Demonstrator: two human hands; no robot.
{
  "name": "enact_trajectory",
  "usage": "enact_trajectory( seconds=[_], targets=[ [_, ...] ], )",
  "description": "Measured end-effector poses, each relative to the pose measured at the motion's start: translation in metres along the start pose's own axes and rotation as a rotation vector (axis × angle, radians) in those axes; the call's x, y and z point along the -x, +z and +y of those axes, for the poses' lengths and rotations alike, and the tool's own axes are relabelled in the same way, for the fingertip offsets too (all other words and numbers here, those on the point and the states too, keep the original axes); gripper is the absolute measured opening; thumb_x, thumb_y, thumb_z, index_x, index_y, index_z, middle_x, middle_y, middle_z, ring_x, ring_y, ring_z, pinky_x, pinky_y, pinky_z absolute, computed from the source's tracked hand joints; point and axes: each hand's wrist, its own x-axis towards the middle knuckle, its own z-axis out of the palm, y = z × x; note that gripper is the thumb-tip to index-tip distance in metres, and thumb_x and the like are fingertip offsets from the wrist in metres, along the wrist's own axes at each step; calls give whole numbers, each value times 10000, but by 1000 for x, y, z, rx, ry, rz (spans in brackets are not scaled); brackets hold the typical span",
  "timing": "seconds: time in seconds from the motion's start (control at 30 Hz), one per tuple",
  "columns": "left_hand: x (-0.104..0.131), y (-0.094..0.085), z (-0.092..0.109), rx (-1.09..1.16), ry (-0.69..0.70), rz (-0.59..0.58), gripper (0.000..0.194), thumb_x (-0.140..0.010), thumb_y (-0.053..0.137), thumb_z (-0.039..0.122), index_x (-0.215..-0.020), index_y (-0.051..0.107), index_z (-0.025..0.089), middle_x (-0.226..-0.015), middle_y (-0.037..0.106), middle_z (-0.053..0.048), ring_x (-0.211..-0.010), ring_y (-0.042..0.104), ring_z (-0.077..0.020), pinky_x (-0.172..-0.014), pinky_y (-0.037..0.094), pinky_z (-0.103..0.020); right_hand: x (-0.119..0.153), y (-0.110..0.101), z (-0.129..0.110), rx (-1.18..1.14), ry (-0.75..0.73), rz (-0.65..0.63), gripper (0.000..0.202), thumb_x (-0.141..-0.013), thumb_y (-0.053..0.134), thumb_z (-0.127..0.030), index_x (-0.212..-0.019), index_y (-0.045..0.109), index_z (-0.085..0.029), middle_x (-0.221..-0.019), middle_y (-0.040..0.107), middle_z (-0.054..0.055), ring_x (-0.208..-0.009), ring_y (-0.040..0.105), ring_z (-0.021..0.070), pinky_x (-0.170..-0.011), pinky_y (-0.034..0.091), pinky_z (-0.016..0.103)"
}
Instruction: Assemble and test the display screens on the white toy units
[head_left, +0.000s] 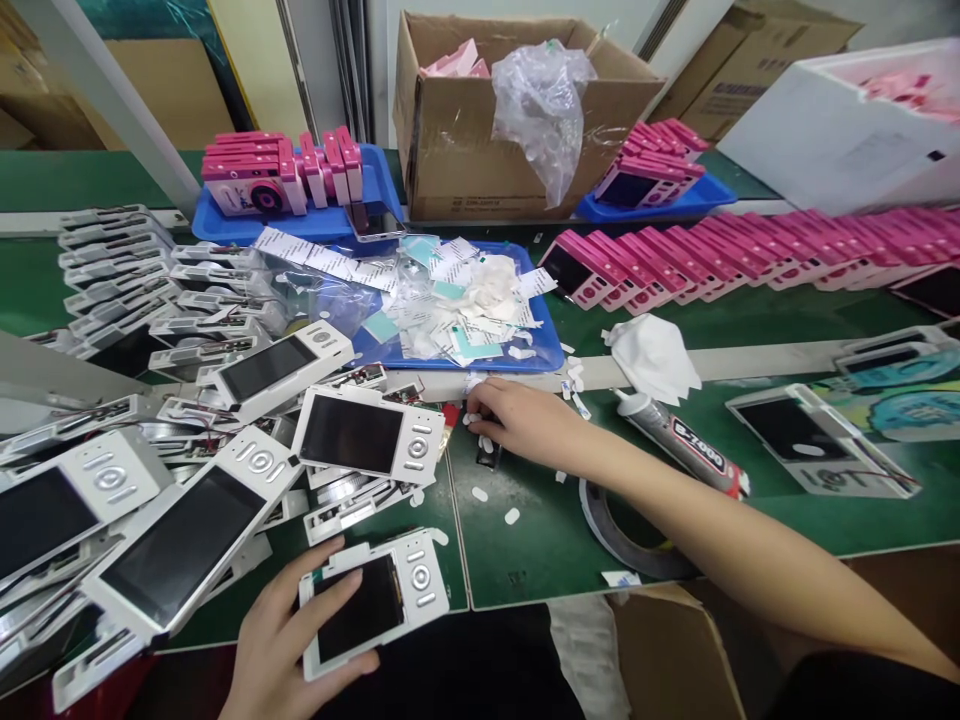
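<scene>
My left hand grips a white toy camera housing at the table's front edge, its dark screen and silver buttons facing up. Two fingers lie over the screen's left part. At the white strip below the blue tray, my right hand has its fingertips pinched together among small white oval pieces. What the pinch holds, if anything, is too small to make out. Left of the right hand, another white camera housing rests on a pile of similar ones.
Scraps and liners fill a blue tray. A B-7000 glue tube, a tape roll and crumpled white tissue lie to the right. Pink cameras stand in a row behind, near a cardboard box.
</scene>
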Motion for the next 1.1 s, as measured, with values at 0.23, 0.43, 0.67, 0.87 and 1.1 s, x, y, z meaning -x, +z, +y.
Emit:
enact_trajectory(
  seconds=[0.23, 0.43, 0.67, 0.87, 1.1],
  targets=[
    [0, 1, 0, -16, 19, -2, 460, -992, 651, 645, -1281, 749, 301, -1350, 740, -88, -1193, 766, -244, -923, 648, -286, -1, -7, 3, -122, -35, -11, 118, -999, 700, -271, -937, 684, -172, -920, 713, 14, -814, 669, 152, -775, 566, 317],
    [6, 5, 2, 9, -43, 2, 447, -1000, 634, 644, -1276, 753, 313, -1374, 723, -92, -1227, 745, -261, -958, 634, -317, 2, -34, 25, -209, 70, 274, 117, -975, 664, -317, -921, 678, -213, -916, 744, 50, -838, 697, 202, -781, 537, 337],
    [6, 4, 0, -17, -13, -14, 452, -1009, 625, 638, -1300, 724, 307, -1383, 706, -88, -1226, 730, -249, -958, 627, -304, -16, -41, 57, -114, 197, 533, 208, -970, 591, -336, -814, 650, -212, -928, 694, 93, -864, 639, 250, -778, 461, 377],
    [4, 3, 1, -21, -16, -14, 444, -1022, 607, 633, -1293, 724, 301, -1381, 706, -90, -1229, 735, -248, -948, 632, -298, -17, -35, 58, -101, 191, 520, 114, -900, 645, -230, -1008, 649, -195, -1043, 706, 106, -862, 653, 236, -744, 467, 349],
    [1, 0, -3, -41, 57, -21, 453, -1001, 653, 621, -1292, 726, 282, -1363, 711, -101, -1191, 757, -246, -917, 648, -283, 5, -14, 21, -93, -12, 161, 120, -958, 718, -332, -993, 699, -218, -987, 720, 56, -908, 670, 216, -771, 502, 334]
  ],
)
